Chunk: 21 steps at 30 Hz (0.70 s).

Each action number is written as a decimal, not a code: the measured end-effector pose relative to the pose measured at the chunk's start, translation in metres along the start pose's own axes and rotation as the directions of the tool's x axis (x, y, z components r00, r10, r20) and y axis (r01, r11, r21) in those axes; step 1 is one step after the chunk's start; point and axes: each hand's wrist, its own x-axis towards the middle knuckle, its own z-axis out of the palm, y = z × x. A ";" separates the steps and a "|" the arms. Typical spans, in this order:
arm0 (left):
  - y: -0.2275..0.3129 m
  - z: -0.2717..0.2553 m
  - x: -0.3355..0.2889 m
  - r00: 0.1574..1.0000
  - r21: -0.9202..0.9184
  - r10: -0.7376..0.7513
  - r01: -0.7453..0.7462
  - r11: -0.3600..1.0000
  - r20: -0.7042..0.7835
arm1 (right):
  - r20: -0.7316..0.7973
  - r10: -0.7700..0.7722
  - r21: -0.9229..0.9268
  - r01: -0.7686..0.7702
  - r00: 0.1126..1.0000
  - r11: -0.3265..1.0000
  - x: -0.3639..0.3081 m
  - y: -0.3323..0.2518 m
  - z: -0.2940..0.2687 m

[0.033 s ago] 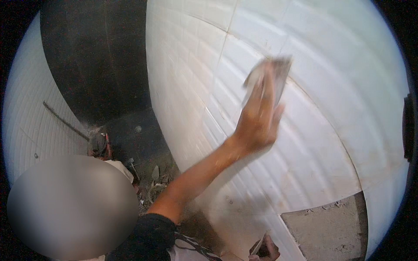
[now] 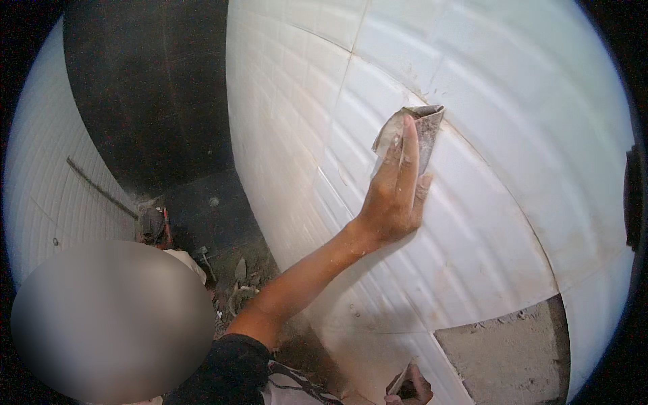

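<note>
Fingers (image 2: 408, 152) hold sheet (image 2: 430, 131) — sandpaper, perhaps — against tile (image 2: 486, 216).

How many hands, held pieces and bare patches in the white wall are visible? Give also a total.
Hands: 2 (left hand, right hand)
Held pieces: 2 (folded sheet, thin piece)
Bare wall patch: 1
Total: 5

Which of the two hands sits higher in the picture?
The left hand, holding a folded sheet against the white tiled wall; the right hand is low, near the picture's bottom edge.
</note>
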 end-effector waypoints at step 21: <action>0.227 -0.183 -0.240 0.022 -0.364 -0.953 0.927 -0.094 0.302 | 0.200 0.188 0.484 -0.264 0.962 0.835 -0.001 -0.062 0.035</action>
